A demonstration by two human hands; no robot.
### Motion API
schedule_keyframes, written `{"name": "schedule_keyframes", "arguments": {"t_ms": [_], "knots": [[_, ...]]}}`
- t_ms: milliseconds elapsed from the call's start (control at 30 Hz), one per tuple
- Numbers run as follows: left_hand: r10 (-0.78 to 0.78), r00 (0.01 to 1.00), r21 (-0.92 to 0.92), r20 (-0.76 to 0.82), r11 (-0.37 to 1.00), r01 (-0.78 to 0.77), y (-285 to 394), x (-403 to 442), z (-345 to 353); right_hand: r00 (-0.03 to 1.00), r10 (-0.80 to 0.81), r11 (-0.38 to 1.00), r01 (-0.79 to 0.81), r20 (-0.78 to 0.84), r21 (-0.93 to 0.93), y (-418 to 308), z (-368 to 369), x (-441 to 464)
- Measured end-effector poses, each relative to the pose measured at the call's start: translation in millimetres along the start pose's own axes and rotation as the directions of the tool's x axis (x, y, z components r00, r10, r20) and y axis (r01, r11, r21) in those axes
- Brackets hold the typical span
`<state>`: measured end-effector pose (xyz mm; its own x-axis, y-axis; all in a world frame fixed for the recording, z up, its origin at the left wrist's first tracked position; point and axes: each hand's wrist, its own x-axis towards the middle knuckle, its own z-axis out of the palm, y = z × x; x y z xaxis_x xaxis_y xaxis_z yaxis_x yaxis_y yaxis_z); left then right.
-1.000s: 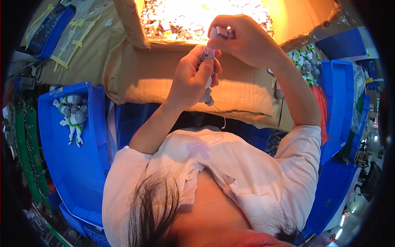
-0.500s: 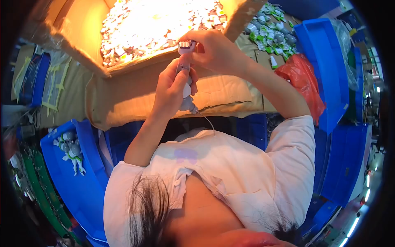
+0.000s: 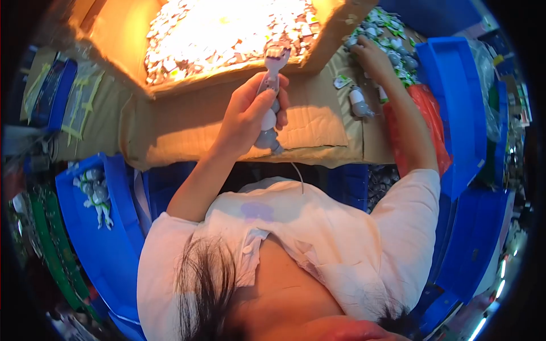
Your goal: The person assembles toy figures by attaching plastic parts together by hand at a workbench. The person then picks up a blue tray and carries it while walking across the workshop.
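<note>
My left hand (image 3: 248, 113) is wrapped round a grey and white plastic toy figure part (image 3: 267, 136), held upright before the carton. Its pale upper end (image 3: 276, 58) looks like a fist and sticks up above my fingers; my fingers cover much of its middle. My right hand (image 3: 372, 59) reaches far right, its fingertips at a pile of green, white and grey plastic toy parts (image 3: 392, 42). Those fingertips are small and partly hidden among the parts, so I cannot make out whether they grip one. A grey and white piece (image 3: 358, 102) lies below that hand.
A brightly lit cardboard carton (image 3: 128, 62) full of small parts stands ahead. A red plastic bag (image 3: 424, 108) and a long blue bin (image 3: 455, 108) are on the right. At left, a blue tray (image 3: 122, 227) holds several toy figures (image 3: 96, 196). A thin cord (image 3: 298, 175) hangs near my shirt.
My right hand has left the top of the toy part and moved right to the pile. The left hand keeps hold of the part, now slightly further right in view.
</note>
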<state>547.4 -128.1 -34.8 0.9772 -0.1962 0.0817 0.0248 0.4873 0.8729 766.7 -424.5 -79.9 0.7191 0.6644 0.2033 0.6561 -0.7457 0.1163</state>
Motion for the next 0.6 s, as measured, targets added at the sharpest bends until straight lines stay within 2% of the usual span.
{"name": "schedule_keyframes", "arguments": {"t_ms": [133,200,233,267,333,467,533,567,600], "knots": [[0.051,0.998,-0.012,-0.022,0.999,-0.051,3,-2,-3,0.998,-0.058,0.998,0.059,0.003,-0.028,-2,-2,-5],[0.067,0.998,-0.022,-0.020,0.998,-0.067,4,-4,-4,0.976,0.177,0.984,-0.171,-0.131,0.052,-11,-11,-11],[0.084,0.996,-0.033,-0.002,0.996,-0.084,4,-4,-5,0.961,0.166,0.986,-0.156,-0.221,0.065,-27,-27,-14],[0.082,0.997,-0.044,-0.011,0.996,-0.083,5,-5,-5,0.965,0.159,0.987,-0.149,-0.209,0.062,-31,-35,-19],[0.084,0.996,-0.030,-0.002,0.996,-0.084,7,-7,-6,0.925,0.217,0.972,-0.177,-0.311,0.153,-37,-42,-24],[0.073,0.997,-0.071,0.010,0.995,-0.072,7,-9,-12,0.912,0.267,0.959,-0.219,-0.312,0.181,-26,-32,-25],[0.054,0.999,-0.104,-0.007,0.993,-0.054,9,-11,-13,0.909,0.285,0.932,-0.189,-0.303,0.309,-20,-21,-23],[0.059,0.998,-0.110,-0.012,0.992,-0.060,10,-12,-14,0.912,0.277,0.935,-0.183,-0.301,0.304,-17,-21,-24],[0.053,0.999,-0.111,-0.011,0.992,-0.054,11,-12,-16,0.895,0.438,0.794,-0.341,-0.085,0.503,-21,-27,-23]]}}
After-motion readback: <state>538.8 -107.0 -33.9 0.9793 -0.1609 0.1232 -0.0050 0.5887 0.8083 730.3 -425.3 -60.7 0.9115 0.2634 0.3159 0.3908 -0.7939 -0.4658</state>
